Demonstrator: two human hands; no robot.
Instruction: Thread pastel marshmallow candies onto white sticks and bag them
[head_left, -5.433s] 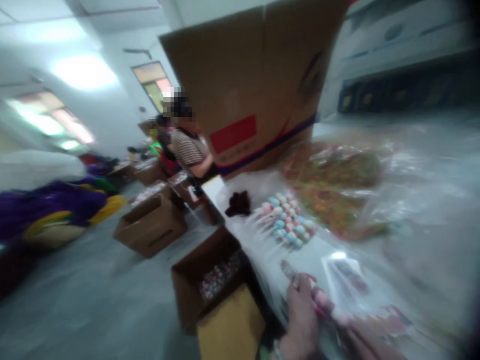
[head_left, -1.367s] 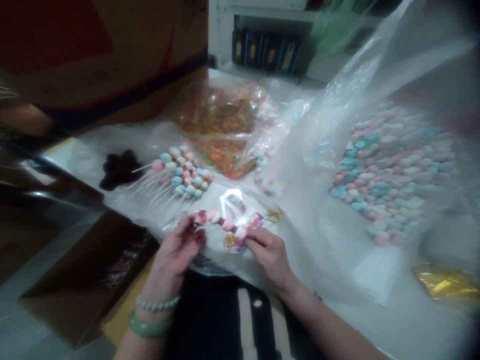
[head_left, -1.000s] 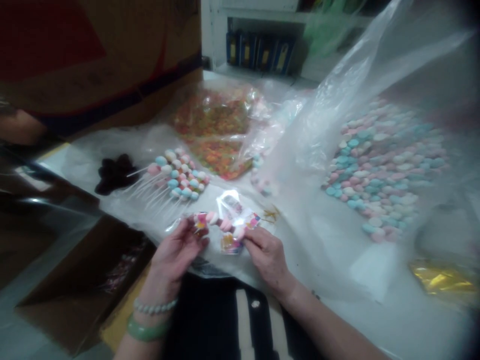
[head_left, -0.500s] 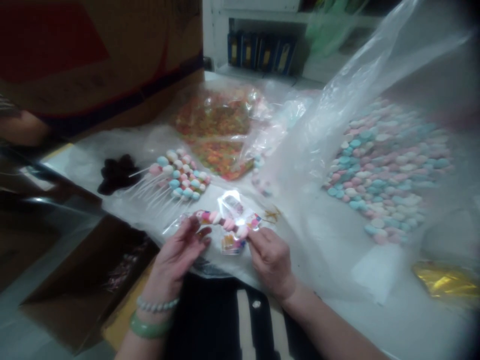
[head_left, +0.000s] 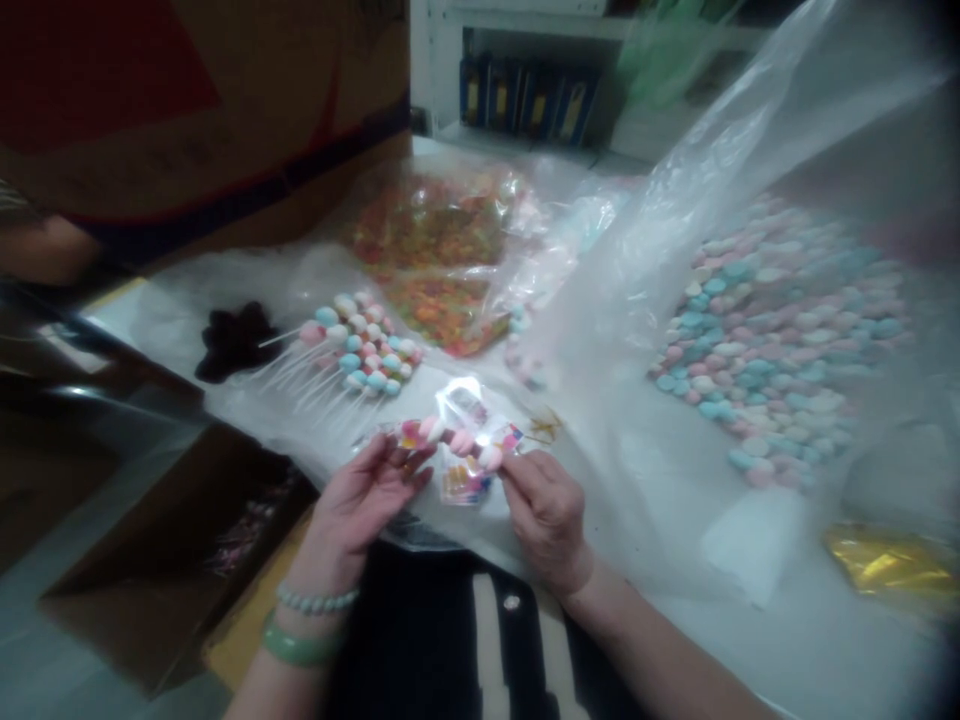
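Observation:
A row of pink and white marshmallows [head_left: 461,441], seemingly on a skewer in a clear printed wrapper, is held level between both hands. My left hand [head_left: 364,495] has its thumb and fingers curled round the left end of the wrapper. At the right end, my right hand [head_left: 546,515] pinches beside the last marshmallow; what exactly its fingertips grip is hidden. Beneath lie clear printed wrappers [head_left: 463,483], shiny with glare. Gold twist ties [head_left: 544,426] rest just beyond my right hand. Several marshmallow skewers [head_left: 371,345] with white sticks are stacked farther left.
Loose pastel marshmallows [head_left: 787,340] fill a large clear plastic sheet or bag on the right. Bags of orange-green candy [head_left: 442,250] lie at the back. A dark clump [head_left: 236,342], a gold packet [head_left: 892,560], an open carton [head_left: 172,570] and a large cardboard box [head_left: 247,120] surround the work.
My left hand has shifted slightly right along the wrapper, its fingers closer to the marshmallows. The right hand keeps its pinch, and the view has moved a little.

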